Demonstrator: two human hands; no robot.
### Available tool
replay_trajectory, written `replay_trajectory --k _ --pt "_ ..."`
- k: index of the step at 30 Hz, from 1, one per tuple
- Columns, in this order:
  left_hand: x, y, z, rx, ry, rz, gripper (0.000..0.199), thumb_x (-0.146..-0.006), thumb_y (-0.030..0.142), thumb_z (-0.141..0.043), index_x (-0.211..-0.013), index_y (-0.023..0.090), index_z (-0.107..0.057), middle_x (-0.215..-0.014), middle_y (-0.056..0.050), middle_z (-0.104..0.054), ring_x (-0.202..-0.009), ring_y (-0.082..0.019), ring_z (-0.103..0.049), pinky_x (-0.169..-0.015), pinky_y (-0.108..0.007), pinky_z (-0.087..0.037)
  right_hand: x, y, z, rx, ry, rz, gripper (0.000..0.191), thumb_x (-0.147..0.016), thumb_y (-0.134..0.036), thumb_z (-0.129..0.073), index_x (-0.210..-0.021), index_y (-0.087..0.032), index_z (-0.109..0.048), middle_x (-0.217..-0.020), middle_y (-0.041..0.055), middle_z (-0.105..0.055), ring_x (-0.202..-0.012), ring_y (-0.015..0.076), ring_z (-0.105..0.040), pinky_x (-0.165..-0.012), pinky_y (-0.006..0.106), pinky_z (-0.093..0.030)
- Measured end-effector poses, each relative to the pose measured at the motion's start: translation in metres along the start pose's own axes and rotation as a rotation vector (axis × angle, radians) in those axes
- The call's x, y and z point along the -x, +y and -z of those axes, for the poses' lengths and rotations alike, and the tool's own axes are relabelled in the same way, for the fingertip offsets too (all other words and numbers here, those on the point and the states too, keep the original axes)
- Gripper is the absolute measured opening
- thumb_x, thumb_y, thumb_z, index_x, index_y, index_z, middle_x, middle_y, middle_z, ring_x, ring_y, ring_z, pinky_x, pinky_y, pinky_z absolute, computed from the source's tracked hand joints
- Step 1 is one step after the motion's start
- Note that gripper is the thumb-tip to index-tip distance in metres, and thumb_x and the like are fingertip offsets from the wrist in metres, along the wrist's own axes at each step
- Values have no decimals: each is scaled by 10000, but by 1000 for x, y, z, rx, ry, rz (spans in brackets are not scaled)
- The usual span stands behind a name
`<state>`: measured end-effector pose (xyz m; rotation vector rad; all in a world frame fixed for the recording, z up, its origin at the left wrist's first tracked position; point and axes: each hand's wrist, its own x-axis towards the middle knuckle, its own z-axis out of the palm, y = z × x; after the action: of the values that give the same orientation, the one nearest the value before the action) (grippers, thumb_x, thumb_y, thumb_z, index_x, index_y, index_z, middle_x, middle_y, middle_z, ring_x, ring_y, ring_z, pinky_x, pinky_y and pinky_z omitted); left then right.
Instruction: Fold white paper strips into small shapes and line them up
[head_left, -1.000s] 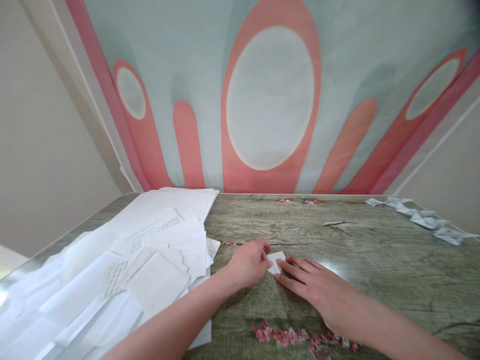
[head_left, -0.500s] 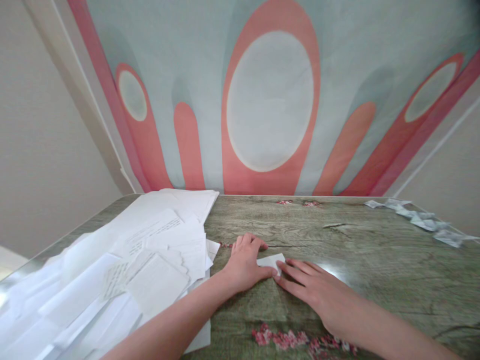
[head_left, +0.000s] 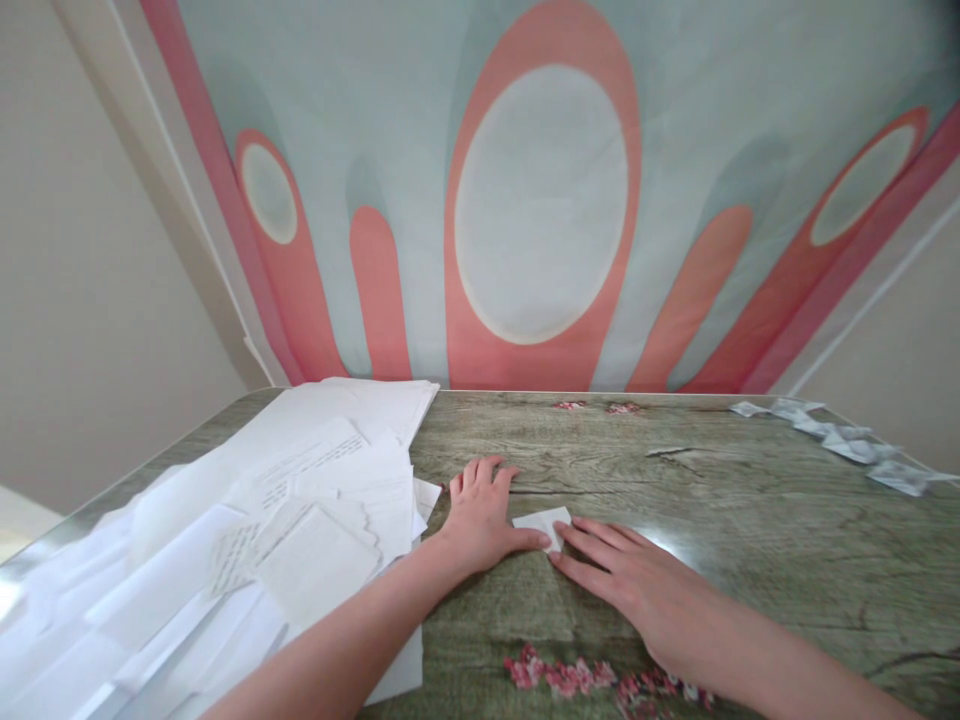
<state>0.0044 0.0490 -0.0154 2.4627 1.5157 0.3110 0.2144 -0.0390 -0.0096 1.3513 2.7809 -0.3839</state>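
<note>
A small folded piece of white paper (head_left: 534, 521) lies on the wood-patterned table between my hands. My left hand (head_left: 480, 515) has its fingers spread to the left of the paper, and its thumb rests on the paper's lower edge. From the right, my right hand (head_left: 615, 565) reaches in with fingers stretched out, the fingertips pressing on the paper's right corner. Part of the paper is covered by the left thumb and the right fingertips.
A large heap of loose white papers (head_left: 322, 570), some printed, covers the table's left side. Several small folded paper pieces (head_left: 847, 445) line the far right edge. Pink flowers (head_left: 570, 677) are printed on the table surface (head_left: 750, 540). A patterned wall hanging (head_left: 412, 120) rises behind.
My left hand has shifted slightly left and its fingers have spread and lifted away from the paper's upper side; the thumb stays on it. The right hand has barely moved.
</note>
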Motion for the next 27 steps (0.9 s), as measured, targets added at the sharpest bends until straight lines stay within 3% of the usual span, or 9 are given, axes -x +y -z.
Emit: replay_trajectory --k 6,11,16,19,27 --pt "-2 -9 11 -36 -43 42 815 -567 625 -671 -1243 229 -446 -1350 -111 -357 -1229 -336 -290 -974 -503 -261 1 -1 1 -32 38 0 895 -490 18 -475 -1343 -236 -391 -1459 81 -276 -1302 290 -282 -1032 478 -276" --pt "0 -8 13 -6 -20 -9 732 -599 559 -686 -1223 248 -463 -1308 -95 -397 -1205 -321 -324 -961 -478 -278 0 -2 -1 -17 80 7 841 -531 4 -482 -1333 -242 -409 -1446 79 -307 -1294 288 -302 -1023 472 -298" --pt "7 2 9 102 1 -37 397 -640 400 -700 -982 230 -589 -1027 -53 -550 -997 -259 -478 -844 -376 -379 -3 -4 -1 59 93 -2 716 -626 -29 -479 -1312 -229 -444 -1402 105 -383 -1266 290 -354 -996 473 -347" --pt "10 9 7 139 -2 -47 314 -642 375 -704 -882 198 -606 -918 -47 -573 -918 -242 -505 -807 -344 -393 -3 -5 -1 97 126 15 665 -676 -31 -471 -1310 -229 -447 -1381 108 -415 -1247 281 -382 -987 461 -367" --pt "9 7 -1 173 41 -50 233 -641 348 -705 -798 204 -609 -833 -19 -592 -844 -218 -525 -739 -311 -394 -9 -5 -22 105 391 46 418 -822 -31 -442 -1178 -214 -561 -1218 109 -534 -1205 249 -402 -989 422 -368"
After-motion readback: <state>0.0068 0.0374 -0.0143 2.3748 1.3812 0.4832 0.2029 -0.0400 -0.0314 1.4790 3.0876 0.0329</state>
